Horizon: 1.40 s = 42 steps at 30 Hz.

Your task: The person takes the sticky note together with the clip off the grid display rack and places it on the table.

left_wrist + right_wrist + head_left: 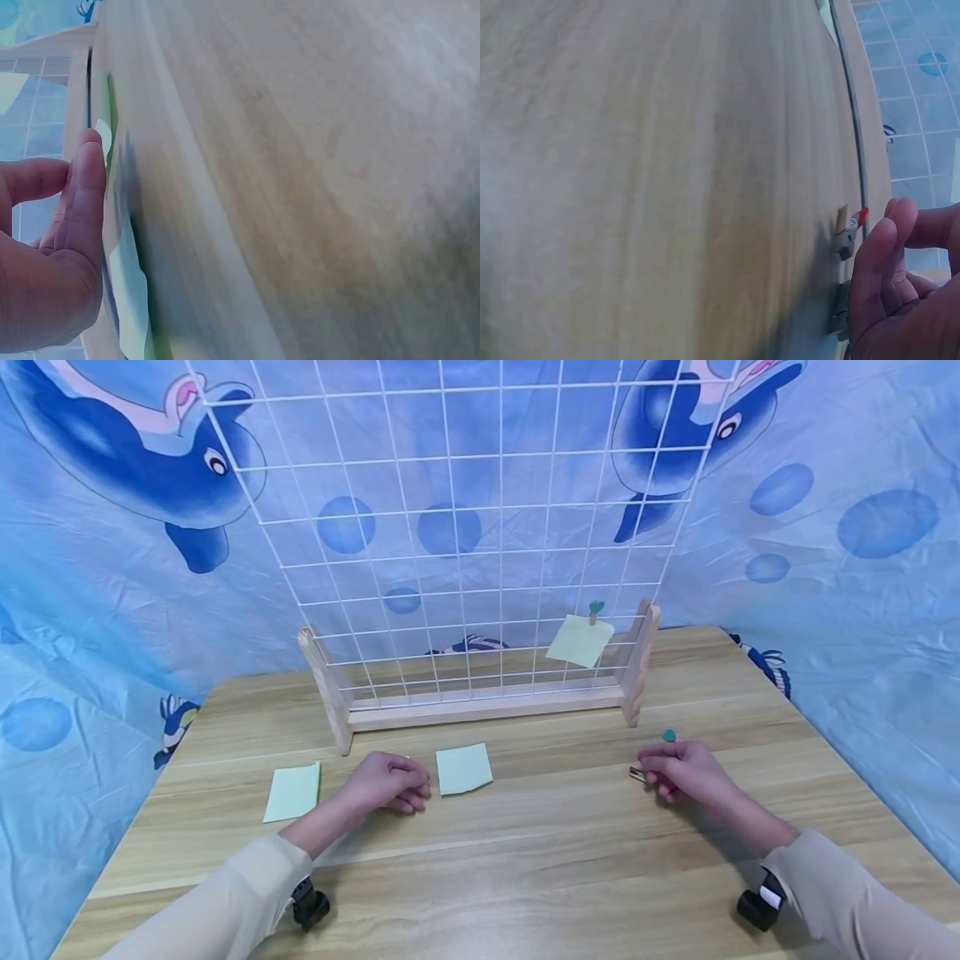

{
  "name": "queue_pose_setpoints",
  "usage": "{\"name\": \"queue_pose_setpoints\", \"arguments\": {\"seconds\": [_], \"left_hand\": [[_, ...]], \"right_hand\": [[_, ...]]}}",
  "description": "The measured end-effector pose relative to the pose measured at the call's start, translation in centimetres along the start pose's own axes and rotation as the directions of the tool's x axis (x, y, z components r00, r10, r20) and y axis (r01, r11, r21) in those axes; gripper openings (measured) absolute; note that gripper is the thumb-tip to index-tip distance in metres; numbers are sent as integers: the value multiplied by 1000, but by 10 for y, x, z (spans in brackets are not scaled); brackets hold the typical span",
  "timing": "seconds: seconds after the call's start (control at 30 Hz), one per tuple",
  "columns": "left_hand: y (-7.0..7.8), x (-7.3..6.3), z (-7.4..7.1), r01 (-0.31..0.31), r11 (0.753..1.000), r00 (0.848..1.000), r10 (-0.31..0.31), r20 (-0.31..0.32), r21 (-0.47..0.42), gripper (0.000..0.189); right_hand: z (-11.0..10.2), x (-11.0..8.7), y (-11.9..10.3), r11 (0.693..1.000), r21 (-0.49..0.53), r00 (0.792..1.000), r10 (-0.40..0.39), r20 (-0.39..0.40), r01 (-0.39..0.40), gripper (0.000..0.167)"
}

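My left hand hovers low over the table between two pale green sticky notes, its fingers loosely bent and nothing visible in them. One sticky note lies just right of its fingertips; the other sticky note is left of the wrist. A small white piece shows beside the left fingertips, its kind unclear. My right hand is loosely curled beside a small wooden clip. In the right wrist view, this clip has a red top and sits just off the fingertips. Behind that hand shows a green clip top.
A white wire grid stands in a wooden base at the back of the table. A clip with a green heart fastens a sticky note to its lower right. A blue dolphin-print cloth hangs behind.
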<state>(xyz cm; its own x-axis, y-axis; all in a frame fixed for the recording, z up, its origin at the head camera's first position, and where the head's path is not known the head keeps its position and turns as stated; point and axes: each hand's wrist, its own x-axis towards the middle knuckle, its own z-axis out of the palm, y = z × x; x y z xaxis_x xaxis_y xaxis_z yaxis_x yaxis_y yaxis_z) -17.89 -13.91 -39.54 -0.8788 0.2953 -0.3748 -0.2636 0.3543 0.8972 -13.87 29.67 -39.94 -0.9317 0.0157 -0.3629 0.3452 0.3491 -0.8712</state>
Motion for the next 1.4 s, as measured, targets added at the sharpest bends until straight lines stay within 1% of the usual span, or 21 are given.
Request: {"name": "queue_pose_setpoints", "arguments": {"seconds": [0.13,0.3,0.5,0.6,0.67,0.73,0.9,1.03,1.23,1.4], "left_hand": [[1,1,-2,0,1000,1000,0,-4,-1,29],[5,4,1,-24,1000,1000,24,-7,8,32],[15,13,8,-41,999,999,41,-14,9,33],[23,20,14,-64,998,998,64,-18,7,34],[29,25,18,-85,996,996,85,-16,-13,35],[34,30,24,-126,992,992,126,-6,-22,36],[46,46,40,-204,978,979,205,7,-36,35],[53,56,53,-223,974,975,224,11,-50,33],[59,67,68,-226,972,974,227,-1,-63,31],[66,75,77,-234,967,972,234,-17,-96,33]], "right_hand": [[-2,0,-7,999,6,999,-33,5,33,45],[-2,4,-17,996,-13,996,-94,2,94,43],[1,9,-33,989,-14,989,-149,-1,149,42],[2,11,-43,984,-3,984,-180,0,180,42],[3,13,-49,979,13,979,-205,-4,205,42],[3,15,-56,972,43,973,-230,-13,230,42],[5,21,-73,950,106,956,-290,-48,294,41],[7,25,-86,937,139,947,-314,-72,321,41],[9,27,-101,920,176,936,-334,-108,349,43],[6,27,-110,908,165,922,-368,-122,384,44]]}}
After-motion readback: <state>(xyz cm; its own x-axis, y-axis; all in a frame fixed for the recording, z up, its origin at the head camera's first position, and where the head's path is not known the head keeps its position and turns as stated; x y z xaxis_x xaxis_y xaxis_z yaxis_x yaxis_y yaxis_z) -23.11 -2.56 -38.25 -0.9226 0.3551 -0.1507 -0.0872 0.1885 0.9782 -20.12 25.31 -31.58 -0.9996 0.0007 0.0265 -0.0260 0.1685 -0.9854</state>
